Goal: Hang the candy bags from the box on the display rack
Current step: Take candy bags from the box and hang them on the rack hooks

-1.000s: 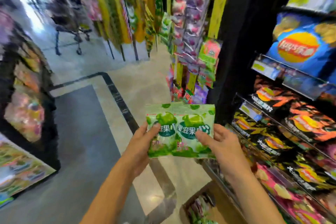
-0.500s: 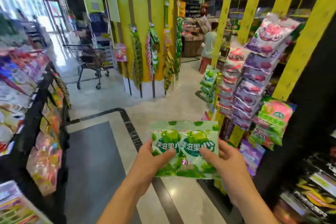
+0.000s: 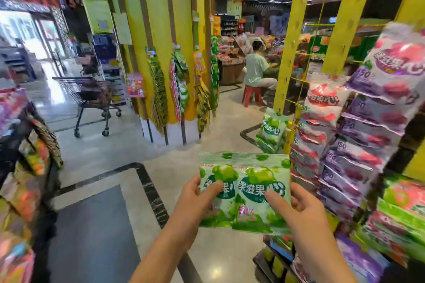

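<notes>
- Left hand (image 3: 193, 200) and right hand (image 3: 301, 209): each pinches one side of a pair of green candy bags (image 3: 243, 190), with the thumbs on the printed fronts and the fingers behind.
- Display rack (image 3: 292, 53): yellow posts with a wire grid, on the person's right. The lower part is loaded with stock.
- Purple and white bags (image 3: 368, 122): hang in overlapping columns on the rack's near face.
- Hung green bags (image 3: 272, 131): a small stack of the same kind hangs by the far post, beyond the held pair.
- Held pair: upright, overlapping side by side, over the floor just left of the rack and touching no hook.
- Progress (judged): partly done. Some green bags are up, and this pair is not yet hung. The box is out of view, so the remaining count cannot be told.
</notes>
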